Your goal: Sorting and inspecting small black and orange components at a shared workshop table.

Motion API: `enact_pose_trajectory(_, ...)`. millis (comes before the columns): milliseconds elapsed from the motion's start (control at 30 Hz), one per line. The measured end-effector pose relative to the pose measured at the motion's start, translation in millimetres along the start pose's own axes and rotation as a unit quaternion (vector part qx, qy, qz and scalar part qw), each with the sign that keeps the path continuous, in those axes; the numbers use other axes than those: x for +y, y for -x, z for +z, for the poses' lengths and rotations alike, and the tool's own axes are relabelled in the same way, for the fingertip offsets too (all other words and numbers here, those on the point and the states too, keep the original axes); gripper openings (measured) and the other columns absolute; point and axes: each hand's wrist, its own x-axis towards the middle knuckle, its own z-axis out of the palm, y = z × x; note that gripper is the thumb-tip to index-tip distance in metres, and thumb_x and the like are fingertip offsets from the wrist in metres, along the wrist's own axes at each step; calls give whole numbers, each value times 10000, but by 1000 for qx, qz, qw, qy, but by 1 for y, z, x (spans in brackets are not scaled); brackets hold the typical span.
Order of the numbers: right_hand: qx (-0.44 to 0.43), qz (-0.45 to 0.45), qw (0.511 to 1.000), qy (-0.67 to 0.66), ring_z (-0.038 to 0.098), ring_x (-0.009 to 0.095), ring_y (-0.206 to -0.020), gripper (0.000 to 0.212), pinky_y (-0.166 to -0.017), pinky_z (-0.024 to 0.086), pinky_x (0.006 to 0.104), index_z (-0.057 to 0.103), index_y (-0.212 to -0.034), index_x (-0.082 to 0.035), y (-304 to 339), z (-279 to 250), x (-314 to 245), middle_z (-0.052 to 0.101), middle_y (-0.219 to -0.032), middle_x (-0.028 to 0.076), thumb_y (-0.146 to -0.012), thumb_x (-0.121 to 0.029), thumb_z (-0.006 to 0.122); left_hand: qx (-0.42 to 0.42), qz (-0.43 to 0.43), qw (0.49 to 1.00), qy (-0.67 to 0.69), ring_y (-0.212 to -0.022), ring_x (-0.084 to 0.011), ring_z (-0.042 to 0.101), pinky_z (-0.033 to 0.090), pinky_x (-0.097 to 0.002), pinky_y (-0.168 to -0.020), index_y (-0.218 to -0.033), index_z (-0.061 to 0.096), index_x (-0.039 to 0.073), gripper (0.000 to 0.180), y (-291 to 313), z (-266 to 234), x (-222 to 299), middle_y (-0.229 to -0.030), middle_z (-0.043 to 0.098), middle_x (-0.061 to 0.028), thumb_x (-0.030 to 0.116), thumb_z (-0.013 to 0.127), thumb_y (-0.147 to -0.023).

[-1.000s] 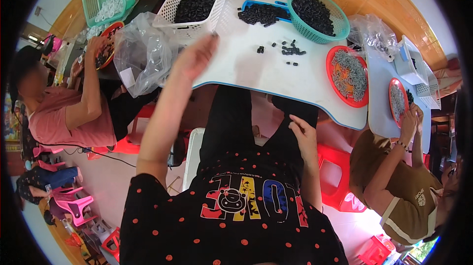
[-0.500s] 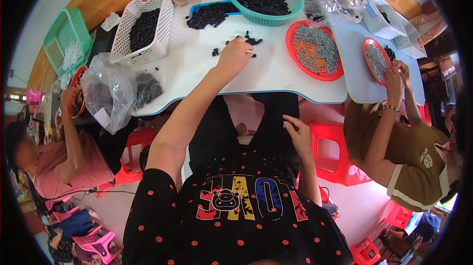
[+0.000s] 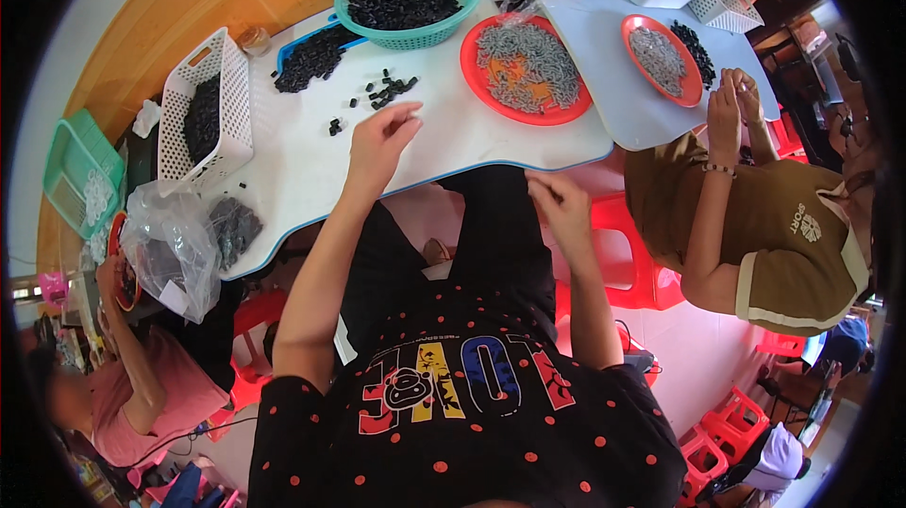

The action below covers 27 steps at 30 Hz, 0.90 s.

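My left hand (image 3: 377,147) hovers over the near part of the white table (image 3: 311,154), its thumb and forefinger apart with nothing visible between them. Just beyond it lie several loose small black cylindrical pieces (image 3: 406,87). Over my lap, at the table's front edge, my right hand (image 3: 564,209) has thumb and fingertips pinched together. Whatever they hold, if anything, is too small to make out. Ahead of the right hand sits a red plate (image 3: 543,118) of small grey screw-like pieces (image 3: 528,55).
At the back, a green basket (image 3: 415,37) of black pieces stands beside a black heap (image 3: 311,64) on a blue tray. A white basket (image 3: 236,111) and clear plastic bag (image 3: 175,248) lie left. Co-workers sit either side; one's hands (image 3: 731,100) work near another red plate (image 3: 694,88).
My left hand has drawn back from the loose black pieces, and its fingers have parted. My right hand has risen to the table edge. The whole view has turned, shifting the table leftward.
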Motion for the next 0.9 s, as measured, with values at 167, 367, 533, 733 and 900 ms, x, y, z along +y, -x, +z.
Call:
enact_pose_trajectory(167, 21, -58, 994, 90, 879, 315, -1016, 233, -931, 677, 425, 960, -1333, -21, -98, -11, 13, 901, -1162, 207, -1160, -169, 914, -9, -194, 898, 395, -1194, -220, 837, 686, -353, -1024, -1502, 851, -48, 299, 115, 18, -37, -1355, 893, -137, 78, 848, -1230)
enact_pose_trajectory(367, 10, -87, 985, 149, 873, 359, -1058, 208, -963, 680, 472, 970, -1301, -41, -200, 2, 29, 888, -1179, 213, -1141, -158, 909, -9, -297, 791, 535, -1294, -313, 919, 783, -399, -1143, -1462, 850, -32, 250, 224, 41, -84, -1421, 907, -220, -56, 809, -1216)
enact_pose_trajectory(533, -3, -113, 974, 197, 869, 395, -1094, 191, -989, 682, 511, 979, -1274, -57, -227, 9, 37, 876, -1193, 219, -1125, -149, 905, 19, -287, 785, 549, -1281, -308, 927, 790, -402, -1144, -1438, 865, -20, 237, 226, 30, -91, -1405, 915, -223, -61, 819, -1209)
enact_pose_trajectory(733, -20, -142, 957, 254, 863, 438, -1136, 175, -1021, 685, 557, 990, -1242, -76, -243, 2, 54, 862, -1209, 226, -1105, -138, 900, 2, -289, 784, 549, -1286, -310, 925, 791, -398, -1141, -1417, 870, -20, 222, 229, 41, -86, -1390, 919, -219, -63, 829, -1203)
enact_pose_trajectory(900, -32, -163, 940, 299, 859, 474, -1171, 167, -1047, 687, 596, 999, -1215, -92, -249, -1, 69, 851, -1223, 232, -1089, -129, 896, -10, -304, 785, 540, -1291, -315, 924, 790, -401, -1145, -1415, 869, -27, 226, 228, 46, -88, -1379, 920, -217, -71, 833, -1197)
